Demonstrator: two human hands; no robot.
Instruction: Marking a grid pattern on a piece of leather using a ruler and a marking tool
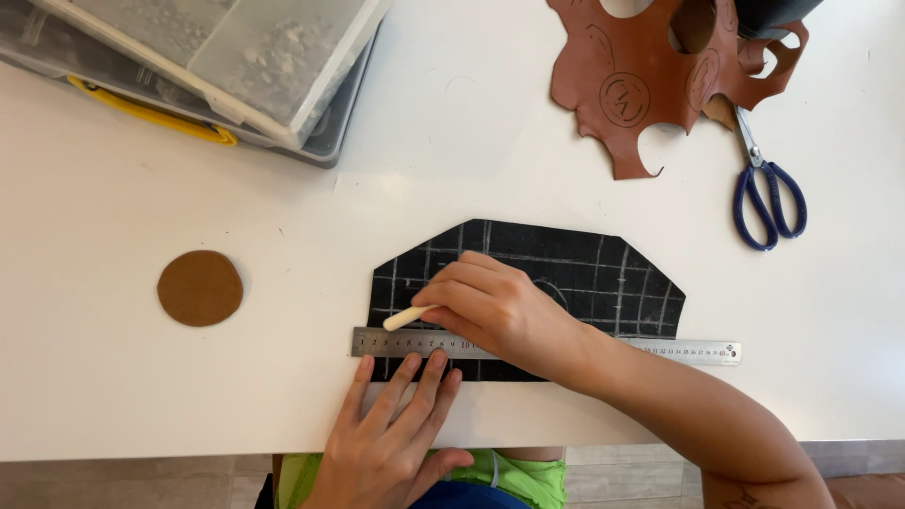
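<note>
Blk leather piece, flat, chalk grid lines, steel ruler across it.

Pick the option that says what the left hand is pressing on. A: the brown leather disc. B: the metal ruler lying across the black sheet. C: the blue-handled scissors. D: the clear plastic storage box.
B: the left hand has its fingertips flat on the metal ruler, which lies across the black sheet, while the right hand holds a pale marking stick against the ruler's edge.
</note>
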